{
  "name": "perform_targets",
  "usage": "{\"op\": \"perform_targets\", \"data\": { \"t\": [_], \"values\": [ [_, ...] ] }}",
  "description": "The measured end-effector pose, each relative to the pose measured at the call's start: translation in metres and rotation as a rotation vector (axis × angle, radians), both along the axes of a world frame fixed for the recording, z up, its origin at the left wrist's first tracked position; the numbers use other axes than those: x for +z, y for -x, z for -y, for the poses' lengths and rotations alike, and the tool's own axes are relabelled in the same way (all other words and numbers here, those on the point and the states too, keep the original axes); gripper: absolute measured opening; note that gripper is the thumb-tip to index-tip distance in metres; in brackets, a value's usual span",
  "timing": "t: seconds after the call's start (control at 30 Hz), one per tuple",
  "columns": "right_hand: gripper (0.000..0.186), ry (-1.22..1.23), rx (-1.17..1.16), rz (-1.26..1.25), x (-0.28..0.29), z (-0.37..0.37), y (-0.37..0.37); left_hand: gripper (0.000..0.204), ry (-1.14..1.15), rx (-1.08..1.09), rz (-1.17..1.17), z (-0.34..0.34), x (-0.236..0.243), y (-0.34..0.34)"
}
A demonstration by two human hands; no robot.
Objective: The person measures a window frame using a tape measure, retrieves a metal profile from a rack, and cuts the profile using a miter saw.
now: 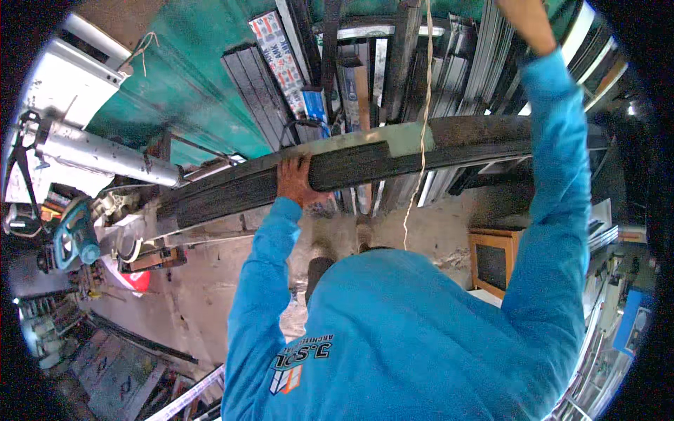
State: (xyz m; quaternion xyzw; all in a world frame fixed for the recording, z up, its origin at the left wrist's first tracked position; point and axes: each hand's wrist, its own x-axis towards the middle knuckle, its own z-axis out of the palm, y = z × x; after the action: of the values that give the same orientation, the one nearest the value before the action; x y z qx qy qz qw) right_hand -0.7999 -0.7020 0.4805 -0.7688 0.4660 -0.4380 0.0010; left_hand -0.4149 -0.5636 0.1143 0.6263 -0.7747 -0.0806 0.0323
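Note:
A long, dark, narrow bench or beam [484,144] crosses in front of me, bowed by the lens, with dark strips or profiles [351,167] along it. My left hand [298,181] lies on the dark strips left of centre, its fingers spread and the thumb out to the right. A pale greenish flat piece [411,140] is on the bench right of that hand. My right arm stretches far forward over the bench. My right hand [530,27] is partly cut off by the top edge, so its fingers and anything in them are hidden.
A thin pale cord [423,154] hangs across the bench. Long metal profiles [263,91] lean beyond it against a green wall [193,63]. At left are a teal power saw [77,235] and a silver tube [105,153]. A small wooden cabinet [491,259] stands at right.

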Motion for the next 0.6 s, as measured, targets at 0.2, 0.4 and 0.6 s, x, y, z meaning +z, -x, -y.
{"op": "perform_targets", "data": {
  "t": [0.2, 0.4, 0.6],
  "values": [
    [0.035, -0.492, 0.076, 0.436, -0.17, -0.049, 0.025, 0.117, 0.092, -0.116, -0.207, 0.015, -0.009, 0.0],
    [0.027, -0.515, -0.272, 0.995, -0.302, -0.126, 0.033, 0.112, 0.235, -0.25, -0.211, 0.011, -0.008, 0.002],
    [0.037, -0.699, -0.455, 0.684, -0.368, -0.195, 0.04, 0.109, 0.169, -0.297, -0.298, 0.012, -0.013, -0.022]
  ]
}}
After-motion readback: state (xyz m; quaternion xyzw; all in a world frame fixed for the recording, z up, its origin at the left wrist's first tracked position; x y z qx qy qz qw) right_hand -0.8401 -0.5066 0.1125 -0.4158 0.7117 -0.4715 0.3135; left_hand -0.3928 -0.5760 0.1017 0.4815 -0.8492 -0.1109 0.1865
